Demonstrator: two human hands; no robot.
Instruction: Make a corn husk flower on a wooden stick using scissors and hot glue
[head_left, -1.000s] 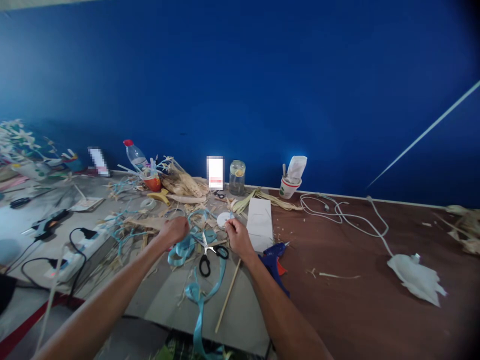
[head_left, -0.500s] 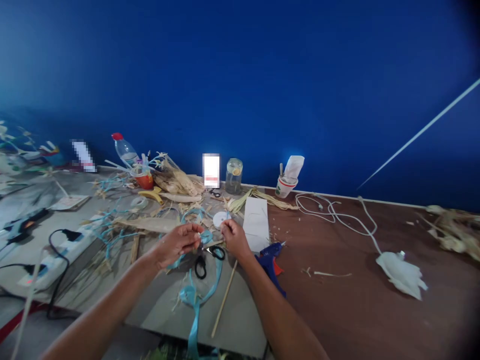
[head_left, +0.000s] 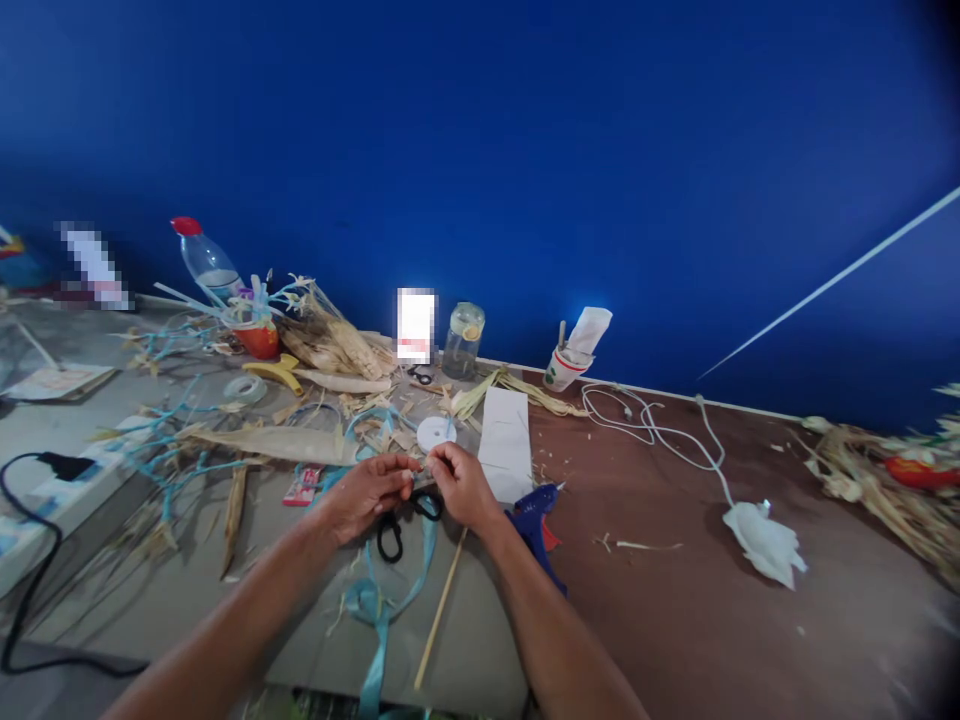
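While the right hand [head_left: 461, 487], right of the scissors [head_left: 398, 540], pinches a small piece [head_left: 420, 475] just beyond them, axis unclear, the left hand [head_left: 367, 495] sits close opposite; whether it grips, I cannot tell.

I see satiny ribbon [head_left: 377, 640], smooth scissor handles [head_left: 390, 559], probably plastic, matt white paper [head_left: 504, 440], rough dry husks [head_left: 337, 335] and a wooden stick [head_left: 441, 612].

Left hand [head_left: 373, 490] and right hand [head_left: 460, 485] are pinching a tiny piece [head_left: 421, 474], too small to identify! Just below, scissors [head_left: 398, 546] are hiding their blades; far left of both hands, a power strip [head_left: 79, 507] is running off-frame.
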